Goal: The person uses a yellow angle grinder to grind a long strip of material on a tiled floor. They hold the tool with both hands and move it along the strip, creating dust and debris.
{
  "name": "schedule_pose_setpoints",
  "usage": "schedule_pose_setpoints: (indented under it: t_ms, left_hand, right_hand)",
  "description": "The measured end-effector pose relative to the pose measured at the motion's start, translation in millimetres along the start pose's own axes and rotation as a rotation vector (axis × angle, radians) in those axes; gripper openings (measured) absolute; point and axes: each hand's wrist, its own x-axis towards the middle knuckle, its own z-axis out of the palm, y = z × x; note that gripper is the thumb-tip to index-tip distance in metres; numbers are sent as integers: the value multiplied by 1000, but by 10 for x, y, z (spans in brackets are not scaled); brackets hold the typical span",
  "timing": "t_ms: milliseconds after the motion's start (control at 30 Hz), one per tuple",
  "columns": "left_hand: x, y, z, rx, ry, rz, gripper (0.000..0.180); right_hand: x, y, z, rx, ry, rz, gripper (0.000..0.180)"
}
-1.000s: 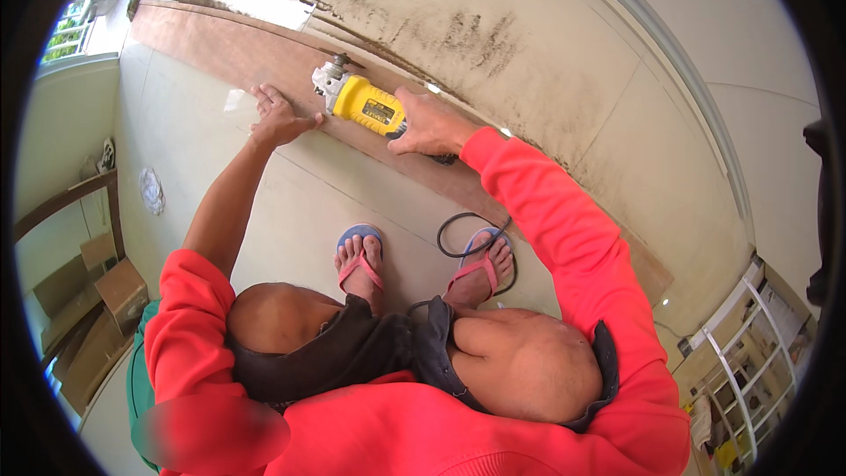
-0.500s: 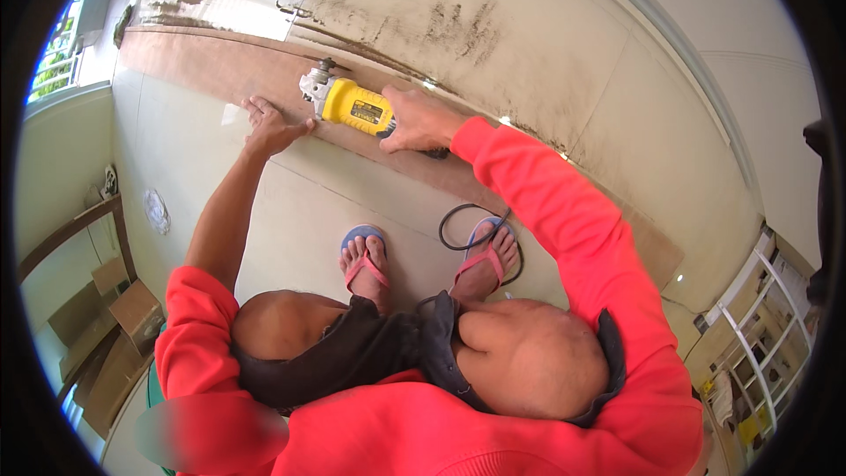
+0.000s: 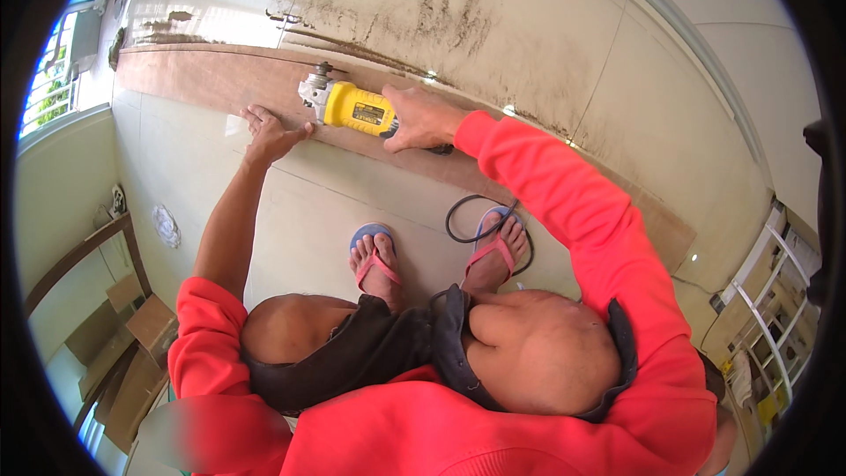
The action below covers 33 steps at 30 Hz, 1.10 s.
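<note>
My right hand [image 3: 421, 119] is wrapped around the rear body of a yellow angle grinder [image 3: 359, 110]. The grinder's metal head and its disc, seen edge-on, point left over a long brown wooden board [image 3: 203, 70] lying on the tiled floor. My left hand [image 3: 275, 134] lies with fingers stretched out on the near edge of that board, just left of and nearer than the grinder head. A black power cord [image 3: 467, 221] loops on the floor by my right foot. The grinder's tail end is partly hidden by my hand.
Dark dust [image 3: 441, 22] streaks the pale tiles beyond the board. My feet in blue and pink flip-flops [image 3: 370, 256] stand close on the near side. A white metal rack [image 3: 765, 317] is at the right, cardboard pieces [image 3: 152, 322] at the left, and a crumpled clear wrapper [image 3: 166, 225] lies on the floor.
The view has shifted slightly, so floor and feet appear a little further right and lower. Both hands and the grinder keep nearly the same places on the board.
</note>
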Motion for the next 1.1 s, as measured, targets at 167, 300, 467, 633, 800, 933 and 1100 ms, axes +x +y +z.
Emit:
schedule_pose_setpoints:
  t_ms: [167, 300, 467, 633, 800, 933, 1100]
  left_hand:
    - [-14, 12, -8, -10, 8, 24, 157]
    - [-26, 17, -23, -15, -10, 19, 157]
    - [-12, 18, -18, -10, -14, 9, 157]
    - [2, -1, -11, -11, -4, 10, 157]
    - [-1, -7, -1, 2, -3, 24, 157]
    - [5, -4, -9, 11, -13, 3, 157]
    - [4, -2, 6, 15, 0, 8, 157]
  right_hand:
    - [-38, 25, -2, 32, 3, -5, 68]
    - [-57, 13, -12, 43, -10, 12, 68]
    - [-67, 18, -9, 23, -9, 18, 69]
    - [-55, 44, 24, 18, 12, -2, 69]
    - [-37, 76, 45, 23, 13, -9, 68]
    - [-41, 86, 42, 21, 17, -11, 69]
    - [-55, 82, 33, 27, 23, -22, 68]
